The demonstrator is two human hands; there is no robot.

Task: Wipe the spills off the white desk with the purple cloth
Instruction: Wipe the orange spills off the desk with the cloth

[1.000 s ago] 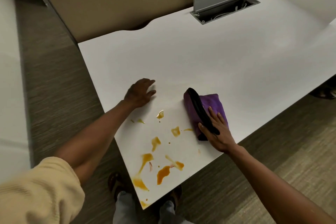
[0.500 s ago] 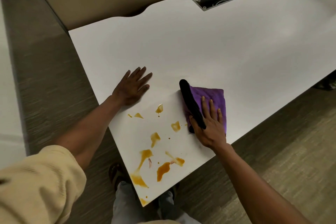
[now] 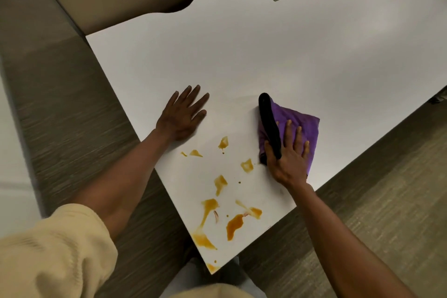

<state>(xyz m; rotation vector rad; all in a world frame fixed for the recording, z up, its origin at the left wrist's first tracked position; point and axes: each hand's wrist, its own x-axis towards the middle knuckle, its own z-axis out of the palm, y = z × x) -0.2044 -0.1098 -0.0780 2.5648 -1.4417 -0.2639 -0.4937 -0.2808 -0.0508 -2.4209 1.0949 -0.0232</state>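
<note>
White desk [image 3: 266, 60]: right hand [image 3: 289, 157] flat on purple cloth [image 3: 302, 123].

right hand [image 3: 289, 159] flat on purple cloth [image 3: 300, 126], left hand [image 3: 182, 113] flat on white desk [image 3: 266, 55], orange spills [image 3: 222, 191] between them

A white desk [image 3: 278, 60] bears orange spills [image 3: 232, 226] near its front corner; a purple cloth [image 3: 302, 126] lies beside them; a left hand [image 3: 182, 116] rests flat; a right hand [image 3: 289, 157] presses the cloth.
</note>
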